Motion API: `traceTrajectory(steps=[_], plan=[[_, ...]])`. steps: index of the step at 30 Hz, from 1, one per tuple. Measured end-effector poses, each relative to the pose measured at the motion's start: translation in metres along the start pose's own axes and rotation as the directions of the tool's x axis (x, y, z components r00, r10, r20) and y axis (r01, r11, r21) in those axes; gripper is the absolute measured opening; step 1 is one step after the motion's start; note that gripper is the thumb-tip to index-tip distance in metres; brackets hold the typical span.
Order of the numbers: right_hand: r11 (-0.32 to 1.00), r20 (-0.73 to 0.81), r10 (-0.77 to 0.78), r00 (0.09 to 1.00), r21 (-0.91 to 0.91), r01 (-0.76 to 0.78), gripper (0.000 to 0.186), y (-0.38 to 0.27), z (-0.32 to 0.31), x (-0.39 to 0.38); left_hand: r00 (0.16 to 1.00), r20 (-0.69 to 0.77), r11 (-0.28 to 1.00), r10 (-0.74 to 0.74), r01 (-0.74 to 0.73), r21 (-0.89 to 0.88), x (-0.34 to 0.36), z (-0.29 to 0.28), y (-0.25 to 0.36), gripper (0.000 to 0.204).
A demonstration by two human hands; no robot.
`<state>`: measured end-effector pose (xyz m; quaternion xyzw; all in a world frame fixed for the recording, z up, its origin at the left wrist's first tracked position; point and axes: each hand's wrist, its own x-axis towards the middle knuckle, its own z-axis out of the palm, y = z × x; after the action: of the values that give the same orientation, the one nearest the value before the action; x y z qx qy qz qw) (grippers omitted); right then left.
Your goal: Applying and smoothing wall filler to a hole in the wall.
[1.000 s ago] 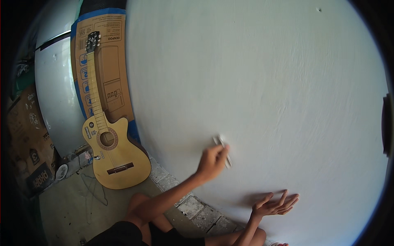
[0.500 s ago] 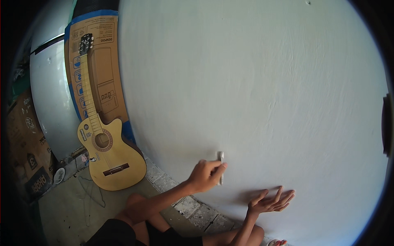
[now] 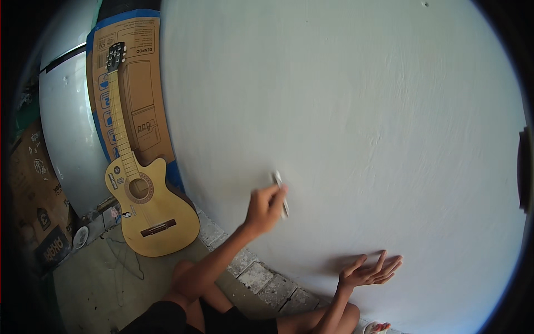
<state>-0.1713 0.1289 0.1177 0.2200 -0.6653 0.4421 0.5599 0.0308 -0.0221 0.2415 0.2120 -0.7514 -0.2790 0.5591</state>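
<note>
My left hand [image 3: 263,210] is closed round a narrow, pale, strip-shaped tool [image 3: 277,177], whose exact kind I cannot make out. The tool is tilted, its upper end leaning left, and lies close against the pale grey-white wall [image 3: 334,111]. Motion blurs it a little. Lower and to the right, my right hand [image 3: 364,273] has its fingers spread at the foot of the wall, holding nothing. Whether its fingertips touch the wall I cannot tell.
A light wooden guitar [image 3: 167,206] leans against a flattened brown and blue cardboard box [image 3: 142,100] at left. Farther left are a silvery panel [image 3: 69,133] and another printed box [image 3: 41,195]. Worn tiles [image 3: 256,276] edge the floor, where a bent wire [image 3: 130,261] lies.
My left hand has moved up and to the left along the wall with the tool, which has gone from upright to tilted. My right hand has barely moved.
</note>
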Motion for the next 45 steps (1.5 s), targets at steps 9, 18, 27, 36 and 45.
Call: traceTrajectory(steps=[9,18,27,36,45], plan=[[1.0,-0.013,-0.003,1.0,0.001,0.003,0.048,0.006,0.002,-0.002,0.894,0.378,0.935,0.242,-0.319,0.155,-0.036,0.022,0.005,0.038],[1.0,-0.036,-0.002,0.999,0.018,0.003,0.047,0.007,0.002,0.0,0.952,0.28,0.963,0.125,-0.185,0.198,-0.022,0.028,0.004,0.035],[1.0,-0.03,0.0,1.0,0.026,0.001,0.048,0.003,0.0,0.002,0.996,-0.06,0.997,-0.059,0.062,0.041,0.021,0.008,-0.004,0.039],[0.999,-0.004,0.018,1.0,0.029,-0.018,0.048,-0.001,0.0,0.004,0.993,-0.108,0.995,-0.043,0.033,-0.089,0.014,-0.009,0.003,0.037],[1.0,-0.009,-0.008,1.0,-0.01,0.008,0.048,0.004,-0.001,0.001,0.839,0.542,0.999,-0.05,0.039,0.032,-0.029,0.013,0.01,0.026]])
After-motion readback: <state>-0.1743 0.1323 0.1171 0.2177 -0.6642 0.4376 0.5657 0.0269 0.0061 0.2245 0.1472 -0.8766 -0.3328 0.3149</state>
